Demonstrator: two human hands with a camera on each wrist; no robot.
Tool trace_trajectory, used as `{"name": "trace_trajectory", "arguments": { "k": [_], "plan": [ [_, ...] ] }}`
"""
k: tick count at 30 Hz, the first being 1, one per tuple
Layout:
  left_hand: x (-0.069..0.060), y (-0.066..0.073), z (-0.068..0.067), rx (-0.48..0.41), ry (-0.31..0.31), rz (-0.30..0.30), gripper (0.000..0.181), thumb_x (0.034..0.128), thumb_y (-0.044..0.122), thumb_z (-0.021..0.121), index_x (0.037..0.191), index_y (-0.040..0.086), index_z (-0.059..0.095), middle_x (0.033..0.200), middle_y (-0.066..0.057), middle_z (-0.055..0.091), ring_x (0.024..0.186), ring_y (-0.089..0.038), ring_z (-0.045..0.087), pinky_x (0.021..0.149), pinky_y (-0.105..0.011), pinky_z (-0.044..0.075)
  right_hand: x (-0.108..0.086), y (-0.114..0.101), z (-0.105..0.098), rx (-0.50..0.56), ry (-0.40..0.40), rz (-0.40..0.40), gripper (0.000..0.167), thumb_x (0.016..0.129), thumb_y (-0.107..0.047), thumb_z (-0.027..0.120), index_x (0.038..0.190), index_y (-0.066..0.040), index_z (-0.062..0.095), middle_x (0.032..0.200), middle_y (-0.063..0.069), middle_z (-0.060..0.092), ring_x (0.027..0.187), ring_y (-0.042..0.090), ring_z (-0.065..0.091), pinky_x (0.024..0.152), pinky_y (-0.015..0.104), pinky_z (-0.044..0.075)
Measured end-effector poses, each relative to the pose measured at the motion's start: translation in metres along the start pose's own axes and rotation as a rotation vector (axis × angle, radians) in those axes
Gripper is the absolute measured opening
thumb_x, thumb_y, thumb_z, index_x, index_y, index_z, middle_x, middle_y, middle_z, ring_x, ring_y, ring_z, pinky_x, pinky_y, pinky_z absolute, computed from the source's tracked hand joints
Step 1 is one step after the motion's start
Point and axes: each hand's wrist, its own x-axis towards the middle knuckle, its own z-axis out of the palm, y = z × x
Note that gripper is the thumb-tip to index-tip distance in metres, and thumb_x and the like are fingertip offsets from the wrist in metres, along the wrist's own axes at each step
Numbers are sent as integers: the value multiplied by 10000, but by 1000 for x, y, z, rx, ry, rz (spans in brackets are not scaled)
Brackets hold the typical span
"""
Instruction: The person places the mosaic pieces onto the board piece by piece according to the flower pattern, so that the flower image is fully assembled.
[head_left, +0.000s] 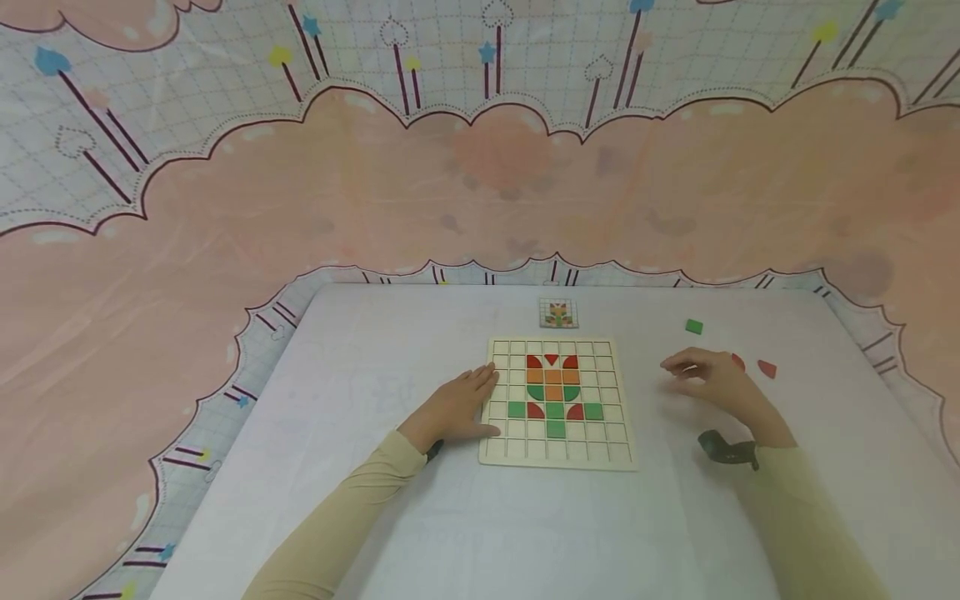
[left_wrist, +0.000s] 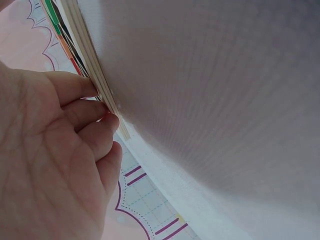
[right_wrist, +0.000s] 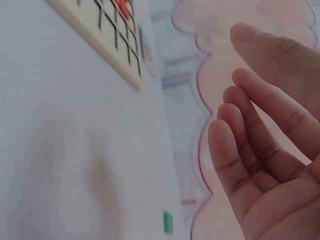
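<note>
A pale wooden grid board [head_left: 517, 457] lies on the white table, with red, orange and green tiles set in a flower pattern. My left hand [head_left: 459, 407] rests at the board's left edge, its fingers and thumb touching the rim. In the left wrist view the fingertips meet the side of the board [left_wrist: 92, 60]. To the right of the board, my right hand [head_left: 712, 383] hovers above the table with loosely bent fingers. Nothing shows between those fingers [right_wrist: 225, 145] in the right wrist view. A loose red tile [head_left: 767, 368] lies beyond it, and a second red tile [head_left: 738, 361] is partly hidden behind the hand.
A small card [head_left: 558, 313] with a similar flower picture lies behind the board. One loose green square tile [head_left: 694, 327] is at the back right. Around the table [head_left: 405, 333] hangs a patterned pink and white cloth [head_left: 225, 200].
</note>
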Motion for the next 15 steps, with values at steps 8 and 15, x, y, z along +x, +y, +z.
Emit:
{"name": "trace_trajectory", "arguments": {
  "k": [8, 15],
  "plan": [
    [0, 2, 2, -15, 0, -21, 937, 853, 616, 527, 1497, 28, 185, 1583, -117, 139, 1469, -215, 156, 1203, -348, 196, -12, 35, -41, -45, 42, 183, 429, 888, -302, 645, 1202, -14, 596, 1170, 231, 609, 825, -233, 433, 699, 16, 413],
    [1, 2, 5, 10, 10, -19, 938, 854, 621, 520, 1497, 26, 185, 1583, -115, 142, 1468, -211, 158, 1203, -344, 196, -15, 60, -58, -55, 52, 234, 466, 887, -314, 644, 1224, 2, 576, 1159, 242, 612, 797, -242, 444, 763, 142, 486]
  ]
}}
